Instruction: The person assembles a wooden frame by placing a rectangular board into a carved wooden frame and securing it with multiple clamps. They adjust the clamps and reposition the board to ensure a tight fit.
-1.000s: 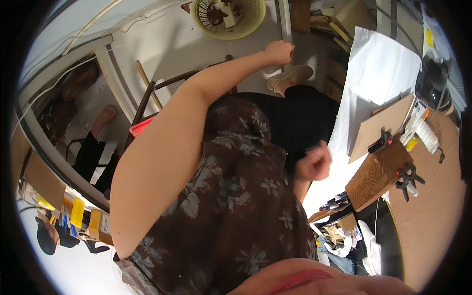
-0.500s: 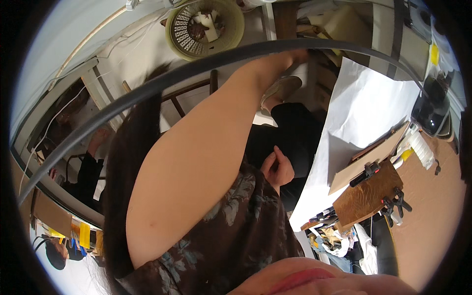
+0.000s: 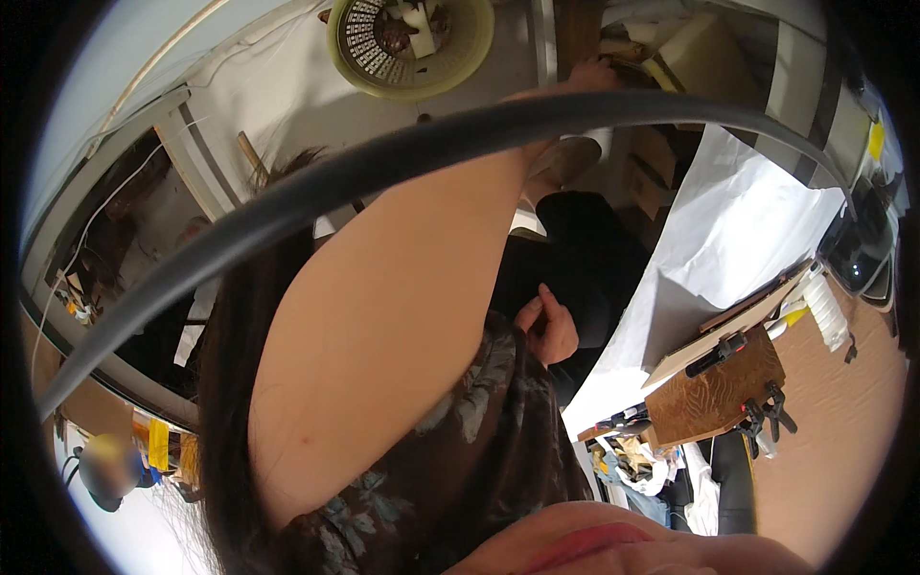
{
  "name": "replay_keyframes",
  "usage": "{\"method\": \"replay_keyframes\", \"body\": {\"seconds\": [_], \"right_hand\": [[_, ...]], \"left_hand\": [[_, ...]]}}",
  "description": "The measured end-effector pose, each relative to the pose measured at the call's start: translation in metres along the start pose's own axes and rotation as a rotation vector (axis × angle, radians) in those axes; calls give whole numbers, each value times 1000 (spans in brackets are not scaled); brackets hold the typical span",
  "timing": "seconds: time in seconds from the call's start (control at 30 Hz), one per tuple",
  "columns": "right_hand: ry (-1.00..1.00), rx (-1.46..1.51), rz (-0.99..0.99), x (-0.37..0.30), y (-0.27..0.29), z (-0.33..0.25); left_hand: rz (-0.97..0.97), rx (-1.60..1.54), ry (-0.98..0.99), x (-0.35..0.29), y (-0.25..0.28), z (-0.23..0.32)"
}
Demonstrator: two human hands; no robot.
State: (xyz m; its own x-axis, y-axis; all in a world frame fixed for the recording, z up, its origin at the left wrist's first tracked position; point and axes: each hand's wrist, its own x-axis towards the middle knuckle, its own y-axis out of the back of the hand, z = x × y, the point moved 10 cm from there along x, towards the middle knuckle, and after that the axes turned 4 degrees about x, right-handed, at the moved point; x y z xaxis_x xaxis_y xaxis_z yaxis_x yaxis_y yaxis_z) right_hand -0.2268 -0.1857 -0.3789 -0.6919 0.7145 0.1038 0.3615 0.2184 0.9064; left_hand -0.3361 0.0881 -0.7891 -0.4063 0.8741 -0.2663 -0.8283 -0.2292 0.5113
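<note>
My left arm stretches forward across the view, and my left hand is at the far side beside a dark wooden bin. Pale yellow foam-like blocks and brown pieces lie around that spot. The left fingers look bent, but they are small and partly lost against the dark wood, so whether they grip anything does not show. My right hand rests over my black trousers, with the index finger and thumb apart and nothing visible between them.
A yellow-green perforated basket with scraps stands at the far left. A black curved bar crosses above my arm. To the right are a white sheet, a brown wooden board with clamps, and a brown tabletop.
My left hand has come slightly upward and more into view by the bin. The whole scene has shifted a little as my head moved. My right hand keeps its pose.
</note>
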Motion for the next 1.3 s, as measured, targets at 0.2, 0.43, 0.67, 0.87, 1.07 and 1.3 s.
{"method": "replay_keyframes", "body": {"seconds": [0.2,0.43,0.67,0.87,1.07,1.3], "right_hand": [[-51,-16,-9,-5,-1,-1],[-36,-13,-7,-2,-3,-4],[-11,-2,17,2,-1,-9],[39,8,-6,4,-1,-11],[10,71,13,3,0,-7],[9,73,43,-3,3,-7]], "left_hand": [[-325,104,73,-5,-15,13],[-202,116,23,-17,-15,17],[243,139,-185,-78,70,63],[498,-243,-408,-135,103,50],[533,-84,-406,-187,185,58],[450,-780,301,-227,254,-30]]}}
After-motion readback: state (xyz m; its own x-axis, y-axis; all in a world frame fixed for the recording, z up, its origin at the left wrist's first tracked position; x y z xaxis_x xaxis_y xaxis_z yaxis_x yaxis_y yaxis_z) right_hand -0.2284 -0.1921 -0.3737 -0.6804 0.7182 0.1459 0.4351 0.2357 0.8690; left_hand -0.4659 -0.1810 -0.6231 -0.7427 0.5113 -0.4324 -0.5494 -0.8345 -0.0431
